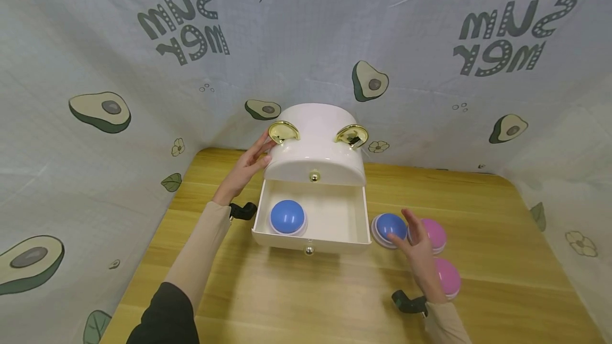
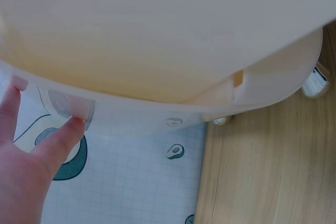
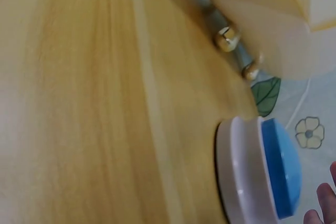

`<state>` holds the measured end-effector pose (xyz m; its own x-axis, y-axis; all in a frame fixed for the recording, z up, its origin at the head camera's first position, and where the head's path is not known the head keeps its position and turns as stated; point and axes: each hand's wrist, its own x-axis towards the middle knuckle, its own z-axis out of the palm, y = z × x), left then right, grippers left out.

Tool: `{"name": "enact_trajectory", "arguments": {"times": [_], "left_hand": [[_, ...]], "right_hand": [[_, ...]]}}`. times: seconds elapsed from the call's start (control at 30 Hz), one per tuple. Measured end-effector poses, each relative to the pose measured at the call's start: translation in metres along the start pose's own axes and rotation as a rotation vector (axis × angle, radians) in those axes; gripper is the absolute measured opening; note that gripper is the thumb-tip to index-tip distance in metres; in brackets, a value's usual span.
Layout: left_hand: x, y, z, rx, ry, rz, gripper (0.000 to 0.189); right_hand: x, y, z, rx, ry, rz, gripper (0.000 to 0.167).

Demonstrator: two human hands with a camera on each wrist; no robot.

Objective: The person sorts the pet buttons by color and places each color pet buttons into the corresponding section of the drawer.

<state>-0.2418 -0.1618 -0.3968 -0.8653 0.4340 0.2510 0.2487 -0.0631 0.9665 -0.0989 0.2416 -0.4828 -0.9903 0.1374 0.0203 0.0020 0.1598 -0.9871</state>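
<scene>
A white rounded box [image 1: 317,145] with gold ear-like trims stands at the back of the table, its lower drawer [image 1: 334,211] pulled out. One round blue button with a white base [image 1: 288,217] lies inside the drawer on the left. My left hand [image 1: 246,166] rests against the box's left side, fingers extended; the left wrist view has its fingertips [image 2: 76,124] at the white wall. To the right of the drawer, a second blue button [image 1: 389,227] sits on the table. My right hand [image 1: 418,254] hovers right beside it, thumb and fingers spread apart.
Two pink buttons, one farther back [image 1: 435,235] and one nearer [image 1: 448,277], lie just right of my right hand, partly hidden by it. Small gold knobs [image 1: 309,250] stick out from the drawer fronts. An avocado-print cloth [image 1: 306,31] hangs behind the wooden table [image 1: 296,301].
</scene>
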Motion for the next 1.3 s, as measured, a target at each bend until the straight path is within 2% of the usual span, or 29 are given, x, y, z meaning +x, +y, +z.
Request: {"name": "enact_trajectory", "arguments": {"times": [0.13, 0.37, 0.53, 0.67, 0.83, 1.07, 1.3], "left_hand": [[0.002, -0.013, -0.004, -0.009, 0.003, 0.018, 0.065], [0.002, -0.016, -0.005, 0.001, -0.003, 0.039, 0.064], [0.002, -0.017, -0.006, 0.002, -0.01, 0.05, 0.064], [0.002, -0.017, -0.006, -0.001, -0.011, 0.049, 0.064], [0.001, -0.012, -0.003, -0.003, 0.0, 0.017, 0.064], [-0.003, 0.013, 0.005, 0.015, -0.005, -0.007, 0.064], [-0.004, 0.014, 0.005, -0.002, -0.004, -0.015, 0.064]], "right_hand": [[0.002, 0.009, 0.001, -0.032, 0.031, -0.015, 0.077], [0.005, 0.02, 0.003, -0.037, 0.037, -0.03, 0.078], [0.006, 0.026, 0.004, -0.004, 0.011, -0.003, 0.081], [0.007, 0.03, 0.005, -0.075, 0.017, 0.022, 0.084], [0.008, 0.032, 0.005, -0.211, 0.031, 0.016, 0.091], [0.01, 0.034, 0.007, -0.321, 0.026, -0.027, 0.092], [0.011, 0.037, 0.006, -0.375, 0.049, -0.029, 0.087]]}}
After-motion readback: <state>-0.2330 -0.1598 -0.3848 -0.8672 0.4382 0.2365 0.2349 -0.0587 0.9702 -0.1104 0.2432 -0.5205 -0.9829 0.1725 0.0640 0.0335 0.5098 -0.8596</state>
